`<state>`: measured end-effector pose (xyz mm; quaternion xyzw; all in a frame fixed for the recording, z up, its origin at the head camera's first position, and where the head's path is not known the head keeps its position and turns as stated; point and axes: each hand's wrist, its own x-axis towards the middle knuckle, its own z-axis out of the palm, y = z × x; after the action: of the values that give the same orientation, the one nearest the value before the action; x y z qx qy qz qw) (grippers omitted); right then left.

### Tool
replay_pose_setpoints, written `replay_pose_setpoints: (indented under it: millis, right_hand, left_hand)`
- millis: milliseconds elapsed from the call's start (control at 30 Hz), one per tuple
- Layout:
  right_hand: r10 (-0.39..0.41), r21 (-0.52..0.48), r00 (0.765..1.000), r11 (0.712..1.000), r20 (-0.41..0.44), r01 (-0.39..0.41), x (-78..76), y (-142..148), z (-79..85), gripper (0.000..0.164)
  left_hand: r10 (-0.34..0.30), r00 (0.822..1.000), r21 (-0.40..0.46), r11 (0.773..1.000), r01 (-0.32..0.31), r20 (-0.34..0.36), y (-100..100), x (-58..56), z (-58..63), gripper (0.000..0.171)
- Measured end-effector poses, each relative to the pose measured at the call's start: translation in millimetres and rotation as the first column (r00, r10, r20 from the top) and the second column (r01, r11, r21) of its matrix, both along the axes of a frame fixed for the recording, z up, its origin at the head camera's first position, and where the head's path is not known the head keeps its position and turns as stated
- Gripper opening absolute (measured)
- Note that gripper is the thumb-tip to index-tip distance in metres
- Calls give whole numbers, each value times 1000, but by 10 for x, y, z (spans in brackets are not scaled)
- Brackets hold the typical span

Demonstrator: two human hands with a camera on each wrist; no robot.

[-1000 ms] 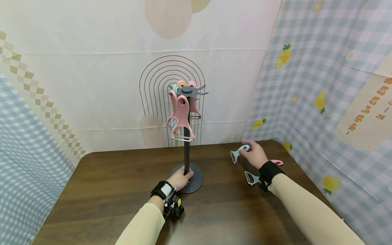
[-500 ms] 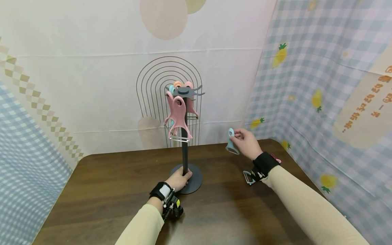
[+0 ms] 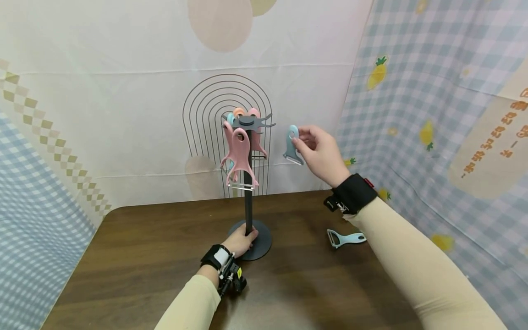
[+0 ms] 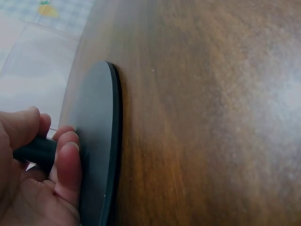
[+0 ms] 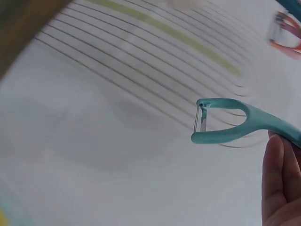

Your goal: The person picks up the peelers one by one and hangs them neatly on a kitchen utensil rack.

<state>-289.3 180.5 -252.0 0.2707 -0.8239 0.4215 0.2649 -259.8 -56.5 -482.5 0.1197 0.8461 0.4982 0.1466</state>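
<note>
My left hand (image 3: pixel 241 240) grips the black post (image 3: pixel 249 206) of a dark stand just above its round base (image 3: pixel 261 243); the left wrist view shows the fingers (image 4: pixel 69 165) curled round it. Pinched by its handle, a light blue peeler (image 5: pixel 225 136) hangs blade down from my right hand (image 3: pixel 323 153), in the air right of the stand's top. Pink peelers (image 3: pixel 241 153) hang from the hooked top (image 3: pixel 247 121), with a light blue one and an orange one partly hidden behind them.
Another light blue peeler (image 3: pixel 346 238) lies on the brown table (image 3: pixel 165 256), partly under the right forearm. A white cloth (image 3: pixel 136 114) hangs behind, and a blue checked cloth (image 3: pixel 412 105) on the right. Bare hooks (image 3: pixel 268 123) stick out at the stand's right side.
My right hand has lifted the light blue peeler off the table's right side, up and leftward toward the stand's top. The left hand has kept its grip on the post.
</note>
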Motion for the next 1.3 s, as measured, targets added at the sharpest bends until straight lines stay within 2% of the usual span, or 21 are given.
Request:
replay_pose_setpoints:
  millis: [167,300,467,867,1167,1300]
  right_hand:
    - [8,26,991,1000,-132,-4,64,-176,296,23]
    - [-12,50,988,999,-155,20,113,-276,382,23]
    - [-38,67,983,996,-178,51,170,-370,385,24]
    - [-57,52,980,996,-192,68,196,-468,407,23]
    - [-50,132,986,989,-162,72,233,-535,351,12]
    - [-43,114,988,992,-147,60,248,-570,313,13]
  left_hand:
    - [6,1000,7,1000,-6,18,-3,-20,-18,22]
    - [-2,1000,5,1000,2,8,-13,-35,-38,19]
    - [-9,1000,4,1000,9,10,-11,-56,-59,18]
    - [-3,999,-11,1000,3,39,-9,-49,-10,19]
    - [-4,999,-9,1000,4,43,-14,-40,1,18]
    - [-8,999,-7,1000,8,31,-19,-44,-13,19]
